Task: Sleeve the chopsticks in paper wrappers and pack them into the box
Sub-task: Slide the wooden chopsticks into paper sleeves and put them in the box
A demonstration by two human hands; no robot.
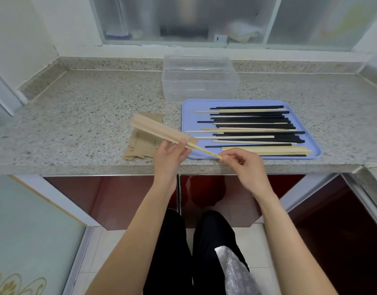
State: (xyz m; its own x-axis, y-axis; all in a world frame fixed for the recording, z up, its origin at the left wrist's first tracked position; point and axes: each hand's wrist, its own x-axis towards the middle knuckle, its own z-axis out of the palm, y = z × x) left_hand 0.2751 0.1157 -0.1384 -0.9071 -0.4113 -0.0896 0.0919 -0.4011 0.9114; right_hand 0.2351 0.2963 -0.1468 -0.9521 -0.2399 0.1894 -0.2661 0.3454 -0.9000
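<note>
My left hand [169, 157] grips a brown paper wrapper [159, 131] held slanted above the counter's front edge. Pale bamboo chopsticks [206, 151] stick out of its lower right opening, and my right hand [240, 163] pinches their free end. Several black and pale chopsticks [253, 128] lie lengthwise on a blue tray [188, 116]. A stack of flat brown wrappers [140, 145] lies left of the tray, partly hidden by the held wrapper. A clear plastic box [200, 78] stands open behind the tray, with nothing visible inside.
The speckled granite counter [76, 116] runs wall to wall under a frosted window [204, 18]. Red cabinet doors [119, 199] sit below the counter edge. My legs in black trousers stand on the tiled floor close to the cabinet.
</note>
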